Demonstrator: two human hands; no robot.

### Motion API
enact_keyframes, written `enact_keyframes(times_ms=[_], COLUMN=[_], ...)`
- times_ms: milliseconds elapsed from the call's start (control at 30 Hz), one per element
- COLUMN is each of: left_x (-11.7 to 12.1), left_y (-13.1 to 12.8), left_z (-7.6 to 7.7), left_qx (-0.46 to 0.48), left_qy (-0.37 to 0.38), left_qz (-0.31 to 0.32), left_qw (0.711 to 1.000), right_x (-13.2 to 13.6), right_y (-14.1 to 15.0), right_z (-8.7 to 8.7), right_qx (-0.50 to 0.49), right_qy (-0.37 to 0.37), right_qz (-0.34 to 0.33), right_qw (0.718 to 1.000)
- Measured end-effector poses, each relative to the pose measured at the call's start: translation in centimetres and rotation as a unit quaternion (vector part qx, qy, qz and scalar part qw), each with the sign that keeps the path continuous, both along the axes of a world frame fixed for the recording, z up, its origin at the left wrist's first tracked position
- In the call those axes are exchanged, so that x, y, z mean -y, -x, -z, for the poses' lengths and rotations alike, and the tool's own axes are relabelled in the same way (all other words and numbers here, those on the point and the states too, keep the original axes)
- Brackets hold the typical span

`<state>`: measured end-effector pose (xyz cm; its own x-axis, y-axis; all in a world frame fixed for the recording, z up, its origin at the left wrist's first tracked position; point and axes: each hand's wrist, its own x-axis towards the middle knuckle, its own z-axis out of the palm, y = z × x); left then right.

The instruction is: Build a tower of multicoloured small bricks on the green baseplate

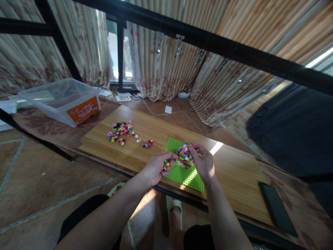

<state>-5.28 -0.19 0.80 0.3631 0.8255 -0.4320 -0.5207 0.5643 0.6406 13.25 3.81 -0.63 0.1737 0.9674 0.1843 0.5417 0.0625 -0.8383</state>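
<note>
My left hand (158,166) is closed around several small toy bricks (165,165) in green, yellow and pink, just left of a colourful brick structure (184,152). That structure stands on a bright green studded baseplate (177,176). My right hand (203,160) curls over the structure's right side, thumb and fingers against it. Whether a loose brick is between those fingers is hidden. To the left, a pile of loose bricks (122,131) in many colours lies on the wooden board, and a small cluster of bricks (148,144) sits nearer to my left hand.
A clear plastic bin (59,100) with an orange label stands at the left end. A dark flat phone-like slab (277,208) lies at the right of the wooden board (231,173). A black metal bar (208,43) crosses above, before striped curtains (161,66).
</note>
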Motion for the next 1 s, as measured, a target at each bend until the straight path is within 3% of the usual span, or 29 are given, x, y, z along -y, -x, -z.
enact_keyframes(times_ms=[167,333,467,533,600,700,800,1000], left_x=[0.0,-0.4,-0.7,-0.8,-0.9,-1.1,-1.1,-0.8], left_y=[-0.1,0.3,0.7,0.7,0.5,0.3,0.3,0.4], left_z=[0.3,0.5,0.1,-0.1,-0.3,-0.4,-0.5,-1.1], left_qx=[0.019,0.162,0.247,0.265,0.279,0.295,0.296,0.266], left_qy=[0.016,0.075,0.103,0.114,0.121,0.11,0.093,0.076], left_qz=[-0.003,-0.017,-0.088,-0.122,-0.166,-0.223,-0.218,-0.197], left_qw=[1.0,0.984,0.959,0.95,0.938,0.922,0.925,0.941], right_x=[0.0,-0.2,0.1,0.8,1.9,3.7,4.8,4.3], right_y=[0.2,0.0,0.2,0.9,2.2,4.2,5.6,5.6], right_z=[0.1,0.2,-1.0,-1.8,-2.6,-3.4,-3.6,-2.9], right_qx=[-0.02,-0.084,-0.058,-0.029,0.0,0.051,0.07,0.087], right_qy=[-0.008,-0.008,-0.139,-0.194,-0.214,-0.213,-0.188,-0.146], right_qz=[0.007,0.016,0.093,0.096,0.051,-0.075,-0.179,-0.207], right_qw=[1.0,0.996,0.984,0.976,0.975,0.973,0.963,0.963])
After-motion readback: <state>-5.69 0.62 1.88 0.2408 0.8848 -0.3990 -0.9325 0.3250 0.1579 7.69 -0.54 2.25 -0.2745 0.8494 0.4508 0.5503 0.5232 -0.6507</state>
